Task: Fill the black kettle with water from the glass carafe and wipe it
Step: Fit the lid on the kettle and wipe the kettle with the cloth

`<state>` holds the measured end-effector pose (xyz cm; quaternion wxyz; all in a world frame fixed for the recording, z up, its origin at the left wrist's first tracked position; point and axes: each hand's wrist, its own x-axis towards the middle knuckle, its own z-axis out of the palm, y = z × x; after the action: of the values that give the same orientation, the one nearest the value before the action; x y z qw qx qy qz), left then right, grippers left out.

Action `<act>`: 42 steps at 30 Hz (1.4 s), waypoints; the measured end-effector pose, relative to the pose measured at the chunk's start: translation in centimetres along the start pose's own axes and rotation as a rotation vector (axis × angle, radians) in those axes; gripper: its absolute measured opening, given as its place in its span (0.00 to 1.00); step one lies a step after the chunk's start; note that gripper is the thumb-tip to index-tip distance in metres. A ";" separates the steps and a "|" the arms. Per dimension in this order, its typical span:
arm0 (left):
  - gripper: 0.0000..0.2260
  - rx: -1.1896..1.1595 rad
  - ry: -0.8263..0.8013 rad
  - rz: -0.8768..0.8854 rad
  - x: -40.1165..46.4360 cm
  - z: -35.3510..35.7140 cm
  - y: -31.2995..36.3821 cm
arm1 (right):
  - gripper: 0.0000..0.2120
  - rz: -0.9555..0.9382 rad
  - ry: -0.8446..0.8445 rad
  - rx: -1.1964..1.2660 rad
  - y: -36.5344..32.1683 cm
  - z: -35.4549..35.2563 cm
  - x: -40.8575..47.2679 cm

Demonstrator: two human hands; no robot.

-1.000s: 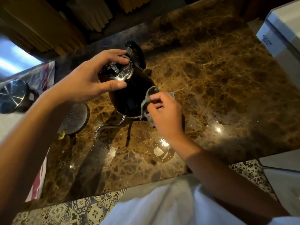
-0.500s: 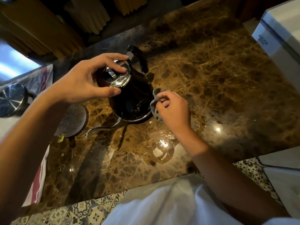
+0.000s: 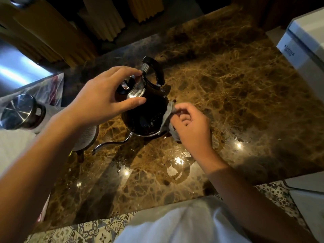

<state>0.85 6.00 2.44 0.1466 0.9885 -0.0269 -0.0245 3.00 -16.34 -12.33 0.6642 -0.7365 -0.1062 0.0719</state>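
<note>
A polished brown marble desk (image 3: 228,88) veined in gold fills the scene, its glossy top throwing back bright spots of ceiling light, with patterned floor tiles (image 3: 84,228) showing below its near edge. A white boxy appliance (image 3: 305,48) stands at the far right, and a shiny steel lidded canister (image 3: 19,111) sits at the left edge on a pale cloth. Near the middle of the desk stands the black gooseneck kettle (image 3: 145,113), its thin curved metal spout (image 3: 112,142) reaching toward the left and its black handle (image 3: 156,71) arching at the far side. The left hand (image 3: 101,102) spans the kettle's chrome lid (image 3: 135,88) from above, fingers spread and curled around the rim with the thumb against the near side. The right hand (image 3: 191,127) is closed in a loose fist on a small grey cloth (image 3: 166,116), pressing it against the kettle's right flank near the base. A white garment (image 3: 184,223) shows at the bottom.
</note>
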 end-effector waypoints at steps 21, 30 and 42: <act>0.35 -0.018 -0.022 -0.010 0.1 -0.1 -0.6 | 0.04 -0.102 0.014 -0.336 1.2 0.2 -0.7; 0.38 -0.022 -0.037 -0.012 0.1 -0.4 -0.6 | 0.04 -0.001 0.144 0.214 -4.1 1.6 3.4; 0.39 -0.024 -0.065 -0.010 0.0 -0.6 -0.4 | 0.02 -0.294 -0.083 -0.395 2.4 3.1 -2.9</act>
<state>0.93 6.56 2.88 0.1576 0.9855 -0.0263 -0.0577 -0.41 -14.28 -15.16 0.5059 -0.8250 -0.2513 -0.0177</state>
